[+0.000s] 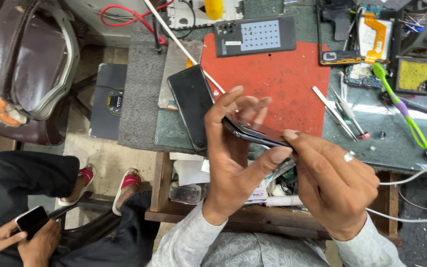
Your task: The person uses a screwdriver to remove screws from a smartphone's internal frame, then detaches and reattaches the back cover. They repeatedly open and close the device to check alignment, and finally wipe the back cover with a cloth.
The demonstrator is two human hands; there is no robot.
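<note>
My left hand [233,148] and my right hand [334,180] together hold a dark smartphone [258,132] edge-on above the front edge of the workbench. The left thumb and fingers pinch its left end. The right thumb and forefinger pinch its right end, and a ring sits on a right finger. Beneath the phone lies a red work mat [273,79]. A second black phone [192,104] lies flat just left of my left hand, half over the mat's edge.
A phone back cover [255,35] lies at the mat's far edge. Tweezers and a screwdriver [339,111], a green-handled tool [401,106] and phone parts [366,44] lie to the right. A chair [30,64] stands left. Another person's hands hold a phone [31,221] bottom left.
</note>
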